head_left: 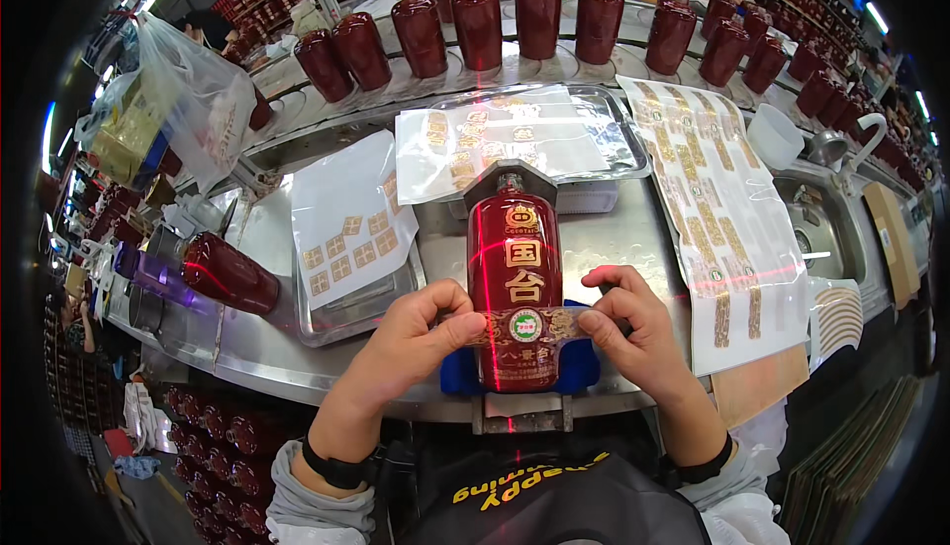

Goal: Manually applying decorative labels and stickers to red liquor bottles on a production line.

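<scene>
A dark red glazed bottle (515, 238) with gold characters lies in front of me, its neck in a dark angular holder (482, 184) and its base over a blue pad (580, 367). Across its lower front stretches a patterned decal strip (526, 325) with a round green-and-white emblem. Thumb and fingers of my left hand (416, 339) pinch the strip's left end. At the other end my right hand (638, 332) grips it between thumb and bent forefinger. Whether the strip's middle touches the glaze, I cannot tell. Red light lines cross the bottle.
Gold decal sheets lie left (346, 218), behind (426, 154) and right (708, 228) of the bottle. Another red bottle (230, 273) tilts at the left. More bottles (477, 25) line a curved conveyor (396, 99) behind. A sink (826, 218) and white bowl (775, 137) are right.
</scene>
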`<state>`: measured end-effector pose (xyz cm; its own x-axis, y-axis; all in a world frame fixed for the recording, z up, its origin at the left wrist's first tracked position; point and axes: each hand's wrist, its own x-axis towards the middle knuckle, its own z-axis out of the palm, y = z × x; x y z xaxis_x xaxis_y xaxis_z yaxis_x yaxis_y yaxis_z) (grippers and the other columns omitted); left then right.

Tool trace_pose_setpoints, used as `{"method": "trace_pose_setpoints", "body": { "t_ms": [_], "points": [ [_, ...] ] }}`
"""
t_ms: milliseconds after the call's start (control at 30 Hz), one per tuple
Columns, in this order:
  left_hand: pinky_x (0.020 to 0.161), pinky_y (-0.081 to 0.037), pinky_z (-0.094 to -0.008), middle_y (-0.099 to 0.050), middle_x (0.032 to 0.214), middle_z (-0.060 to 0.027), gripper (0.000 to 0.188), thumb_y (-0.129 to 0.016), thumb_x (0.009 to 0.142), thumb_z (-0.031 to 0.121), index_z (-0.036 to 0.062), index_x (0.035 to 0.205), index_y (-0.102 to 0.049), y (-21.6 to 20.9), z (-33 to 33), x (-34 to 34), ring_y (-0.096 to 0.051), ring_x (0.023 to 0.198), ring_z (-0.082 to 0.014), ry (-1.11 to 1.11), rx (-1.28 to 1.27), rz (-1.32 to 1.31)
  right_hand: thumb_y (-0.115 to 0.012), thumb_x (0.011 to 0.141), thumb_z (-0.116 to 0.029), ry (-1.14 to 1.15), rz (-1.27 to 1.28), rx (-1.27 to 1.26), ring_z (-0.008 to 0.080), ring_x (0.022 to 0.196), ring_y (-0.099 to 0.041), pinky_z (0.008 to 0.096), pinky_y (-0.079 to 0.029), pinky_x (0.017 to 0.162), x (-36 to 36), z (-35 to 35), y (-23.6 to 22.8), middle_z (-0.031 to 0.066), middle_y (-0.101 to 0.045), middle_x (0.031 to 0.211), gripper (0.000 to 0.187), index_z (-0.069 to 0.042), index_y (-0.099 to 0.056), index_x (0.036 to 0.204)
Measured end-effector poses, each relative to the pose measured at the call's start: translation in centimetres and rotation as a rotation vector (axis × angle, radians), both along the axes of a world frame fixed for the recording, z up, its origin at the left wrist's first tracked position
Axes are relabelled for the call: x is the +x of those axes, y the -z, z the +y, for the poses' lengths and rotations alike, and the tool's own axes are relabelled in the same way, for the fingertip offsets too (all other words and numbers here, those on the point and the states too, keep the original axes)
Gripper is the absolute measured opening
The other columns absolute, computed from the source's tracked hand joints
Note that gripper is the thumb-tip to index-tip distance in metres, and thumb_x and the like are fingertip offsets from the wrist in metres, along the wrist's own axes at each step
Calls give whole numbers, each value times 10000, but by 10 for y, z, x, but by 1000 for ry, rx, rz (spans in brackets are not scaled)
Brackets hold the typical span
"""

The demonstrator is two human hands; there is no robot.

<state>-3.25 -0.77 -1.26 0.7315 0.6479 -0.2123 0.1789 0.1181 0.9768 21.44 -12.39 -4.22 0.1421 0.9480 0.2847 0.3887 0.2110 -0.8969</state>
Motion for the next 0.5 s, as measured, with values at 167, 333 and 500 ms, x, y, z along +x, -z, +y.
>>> {"method": "trace_pose_setpoints", "body": {
  "t_ms": [167, 333, 500],
  "points": [
    [686, -428, -207, -592, 826, 18, 214, -643, 943, 218, 44, 859, -552, 1, 0, 2, -506, 779, -40, -15, 5, -46, -686, 873, -103, -6, -21, 30, 179, 898, -594, 274, -463, 679, -1, 1, -1, 140, -566, 1013, 144, 10, -647, 792],
    [716, -454, -220, -603, 835, 7, 215, -637, 948, 217, 36, 866, -554, -1, 0, 3, -533, 799, -50, -11, -6, -68, -663, 886, -131, -16, 6, -25, 235, 1064, -561, 324, -436, 833, -1, 0, -2, 150, -578, 1002, 187, 7, -611, 771],
    [724, -455, -222, -601, 840, 4, 215, -636, 949, 216, 33, 872, -555, 0, 1, 2, -533, 806, -52, 3, 5, -71, -661, 888, -134, -16, 17, -35, 237, 1067, -560, 320, -435, 832, -2, 1, -2, 145, -575, 980, 193, 5, -606, 765]
  ]
}}
